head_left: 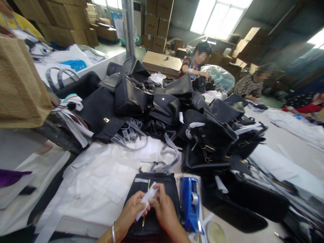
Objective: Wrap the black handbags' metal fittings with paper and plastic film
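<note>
A small folded strip of white paper [147,199] is pinched between my two hands. My left hand [134,206] grips its lower left part, and a silver bangle circles that wrist. At its upper right end, my right hand [162,201] has thumb and fingers closed on it. Right below lies a black bag [169,189] with gold zips, partly covered by my hands and forearms. A pale strip [141,180] rests near the bag's top edge. Just right of the bag stands a blue tape dispenser [189,202].
Black handbags [165,108] are heaped across the table beyond me. White sheets [93,179] lie at left, and a tape roll [215,233] sits at lower right. Co-workers [193,64] are at the far side, with cardboard boxes [162,20] stacked behind.
</note>
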Demonstrator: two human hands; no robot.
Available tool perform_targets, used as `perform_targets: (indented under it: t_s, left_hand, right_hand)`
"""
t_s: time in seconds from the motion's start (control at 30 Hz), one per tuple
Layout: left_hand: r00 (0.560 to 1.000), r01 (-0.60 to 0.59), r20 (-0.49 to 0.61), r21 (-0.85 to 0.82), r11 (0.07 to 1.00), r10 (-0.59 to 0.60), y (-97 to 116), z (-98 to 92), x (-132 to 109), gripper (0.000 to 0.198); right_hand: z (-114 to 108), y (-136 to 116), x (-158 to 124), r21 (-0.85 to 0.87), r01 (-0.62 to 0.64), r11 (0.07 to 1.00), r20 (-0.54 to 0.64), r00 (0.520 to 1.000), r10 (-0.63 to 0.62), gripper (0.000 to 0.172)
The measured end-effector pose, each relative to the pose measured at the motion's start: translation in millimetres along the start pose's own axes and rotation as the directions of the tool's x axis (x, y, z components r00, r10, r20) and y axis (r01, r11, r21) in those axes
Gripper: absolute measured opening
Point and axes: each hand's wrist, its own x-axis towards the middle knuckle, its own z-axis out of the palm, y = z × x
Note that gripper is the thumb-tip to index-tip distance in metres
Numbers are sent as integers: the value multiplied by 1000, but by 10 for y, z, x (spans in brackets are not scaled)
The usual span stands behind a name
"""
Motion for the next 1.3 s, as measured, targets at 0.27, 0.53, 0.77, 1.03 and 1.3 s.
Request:
perform_targets:
  t_s: [0.27,0.53,0.77,1.03,1.3]
  left_hand:
    - [979,71,-199,149,986,-40,-125,114,175,42]
    - [990,64,-124,-5,998,-64,-37,90,154,44]
    - [987,158,-2,-47,986,-158,23,0,191,49]
    - [947,319,47,-25,947,-318,70,-64,236,32]
    - [942,333,-30,-1,943,-333,-68,-53,293,54]
  right_hand:
    - [-89,-25,19,158,-25,987,55,998,17,32]
    - [-102,-19,88,87,83,993,85,992,-90,38]
    - [-62,89,165,-306,347,887,188,935,-301,47]
    - [-118,171,288,-643,660,388,432,732,-527,41]
    - [-233,193,305,-701,570,428,361,802,-476,50]
